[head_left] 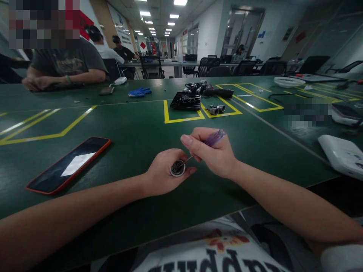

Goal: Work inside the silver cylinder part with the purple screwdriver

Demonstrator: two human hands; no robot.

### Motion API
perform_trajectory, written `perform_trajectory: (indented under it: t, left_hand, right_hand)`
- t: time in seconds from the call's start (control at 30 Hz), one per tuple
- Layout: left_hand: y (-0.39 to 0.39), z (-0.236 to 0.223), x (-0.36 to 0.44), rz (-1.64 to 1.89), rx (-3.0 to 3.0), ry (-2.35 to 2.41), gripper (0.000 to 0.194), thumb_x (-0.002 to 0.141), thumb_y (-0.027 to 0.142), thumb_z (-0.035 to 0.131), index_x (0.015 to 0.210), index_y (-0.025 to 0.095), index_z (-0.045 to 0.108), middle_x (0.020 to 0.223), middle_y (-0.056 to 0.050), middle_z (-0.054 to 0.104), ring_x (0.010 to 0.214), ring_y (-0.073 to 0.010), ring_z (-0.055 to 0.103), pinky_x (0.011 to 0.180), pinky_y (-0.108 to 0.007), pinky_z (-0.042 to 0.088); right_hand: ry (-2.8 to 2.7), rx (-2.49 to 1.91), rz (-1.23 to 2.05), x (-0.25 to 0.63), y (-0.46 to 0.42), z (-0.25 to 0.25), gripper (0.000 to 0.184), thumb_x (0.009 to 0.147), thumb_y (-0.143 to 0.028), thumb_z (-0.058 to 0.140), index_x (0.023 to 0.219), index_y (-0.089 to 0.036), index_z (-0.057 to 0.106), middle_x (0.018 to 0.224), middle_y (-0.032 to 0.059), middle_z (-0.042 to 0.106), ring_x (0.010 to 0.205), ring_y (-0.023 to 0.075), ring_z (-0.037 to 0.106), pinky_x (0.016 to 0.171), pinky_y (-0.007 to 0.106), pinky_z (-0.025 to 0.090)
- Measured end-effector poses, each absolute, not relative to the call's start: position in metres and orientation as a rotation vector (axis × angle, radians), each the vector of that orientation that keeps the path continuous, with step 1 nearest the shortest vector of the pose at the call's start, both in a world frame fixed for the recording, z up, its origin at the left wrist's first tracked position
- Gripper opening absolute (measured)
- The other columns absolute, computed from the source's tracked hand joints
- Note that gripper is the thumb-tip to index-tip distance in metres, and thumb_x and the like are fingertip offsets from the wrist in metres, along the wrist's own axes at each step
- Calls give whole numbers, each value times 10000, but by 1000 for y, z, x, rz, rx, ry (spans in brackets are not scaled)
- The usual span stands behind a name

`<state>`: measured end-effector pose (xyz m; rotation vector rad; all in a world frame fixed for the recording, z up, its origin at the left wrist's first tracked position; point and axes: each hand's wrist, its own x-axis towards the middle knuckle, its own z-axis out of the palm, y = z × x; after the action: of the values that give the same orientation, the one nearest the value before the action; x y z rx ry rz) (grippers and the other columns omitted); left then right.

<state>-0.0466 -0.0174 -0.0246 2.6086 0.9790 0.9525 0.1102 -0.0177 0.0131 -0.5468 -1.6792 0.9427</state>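
Left hand point(163, 172): fingers and thumb curled around a short, round part with a silver metal rim and a dark recessed centre point(177, 168), rim end facing the wearer. Right hand point(211, 153): thumb and fingers pinching a slim screwdriver-like tool with a translucent purple handle point(216, 138); its thin metal shaft slants down to the part's recess. Whether the tip is seated or merely touching: cannot tell. Part and tool are both above the tabletop, unsupported except by the hands.

Risks (judged): tip could skid off the recess if pushed at this slant, towards the left thumb and fingers just beside the rim. Part could rotate within the left grip under twisting. Any small loose piece inside could drop out, with the near table edge close below the forearms.

Room: bare green tabletop point(136, 130) around both hands. To the left, a black phone in an orange-red case point(87, 153) lies near the left forearm; a sideways sweep might catch it. Beyond the hands, within yellow tape outlines point(184, 120), a glossy black plastic packet point(185, 102) and small silver metal cylinders point(215, 110). Far right, a white rounded plastic device point(342, 155), well apart from the right hand.
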Motion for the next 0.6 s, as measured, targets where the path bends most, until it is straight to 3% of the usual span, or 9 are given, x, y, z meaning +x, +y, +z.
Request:
perform_trajectory:
  t: [0.27,0.6]
  left_hand:
    - [-17,-25,-48,981,2621,947,156,768,281,587,753,162,487,649,17,570,561,-115,544,517,-221,418]
    - [-18,-23,-46,1026,2681,903,206,755,252,625,670,164,460,599,43,505,517,-89,493,474,-192,366]
  right_hand:
    - [-1729,-608,855,110,-18,13,361,813,-230,563,482,-148,446,433,-82,357,414,20,358,400,160,288]
    - [-1607,-618,981,109,-11,9,399,825,-264,555,469,-154,413,431,-83,365,391,11,375,371,148,278]
